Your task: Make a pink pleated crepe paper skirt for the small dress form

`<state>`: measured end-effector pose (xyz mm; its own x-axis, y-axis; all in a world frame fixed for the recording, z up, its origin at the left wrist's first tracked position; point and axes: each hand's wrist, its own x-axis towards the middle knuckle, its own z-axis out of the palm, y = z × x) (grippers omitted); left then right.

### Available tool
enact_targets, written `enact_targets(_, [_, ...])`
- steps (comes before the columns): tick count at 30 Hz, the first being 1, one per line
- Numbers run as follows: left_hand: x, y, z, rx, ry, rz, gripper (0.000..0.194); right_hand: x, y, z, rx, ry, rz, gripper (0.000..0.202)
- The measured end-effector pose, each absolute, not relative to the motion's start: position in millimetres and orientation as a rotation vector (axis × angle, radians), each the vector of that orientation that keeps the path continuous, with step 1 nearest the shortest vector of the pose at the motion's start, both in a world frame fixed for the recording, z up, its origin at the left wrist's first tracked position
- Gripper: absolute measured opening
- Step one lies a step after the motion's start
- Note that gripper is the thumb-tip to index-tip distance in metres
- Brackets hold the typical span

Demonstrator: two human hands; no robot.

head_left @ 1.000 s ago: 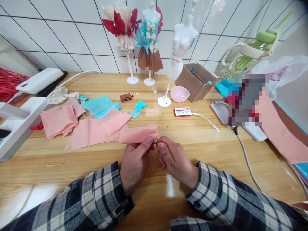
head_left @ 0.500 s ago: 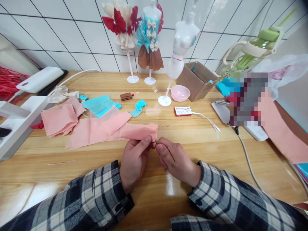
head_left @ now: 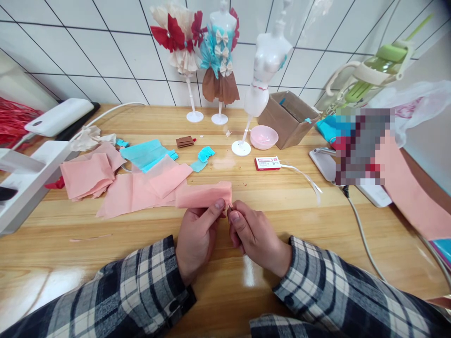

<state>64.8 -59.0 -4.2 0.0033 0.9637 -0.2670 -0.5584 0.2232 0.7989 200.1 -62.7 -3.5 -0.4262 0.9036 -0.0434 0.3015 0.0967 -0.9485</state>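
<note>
My left hand [head_left: 200, 233] pinches the lower edge of a folded strip of pink crepe paper [head_left: 202, 193], its thumb on top near the right end. Close beside it, my right hand [head_left: 255, 234] is closed around a thin metal tool [head_left: 229, 206]. Only the tool's dark tip shows, touching the lower right corner of the strip; its kind is mostly hidden by the fingers. Behind the strip lie more loose sheets of pink crepe paper [head_left: 121, 197], and a folded pink stack [head_left: 87, 174] sits farther left.
Two dressed mini mannequins [head_left: 221, 61] and a bare white one [head_left: 259, 89] stand at the back. Nearby are a pink bowl [head_left: 264, 137], a cardboard box [head_left: 292, 126] and a small red-and-white box [head_left: 268, 164]. Blue paper [head_left: 146, 154] lies left; a power strip [head_left: 31, 188] borders that side.
The strip's left end has come forward and stands out more from the sheets behind. The tool's tip has shifted slightly right and down at the corner. Both hands stay nearly in place.
</note>
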Motion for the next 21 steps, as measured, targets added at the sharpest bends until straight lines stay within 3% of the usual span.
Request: enact_targets(21, [69.9, -62.4, 1.6, 0.626, 0.819, 1.251, 0.011, 194.9, -64.9, -3.4, -1.192, -1.708, 1.223, 0.031])
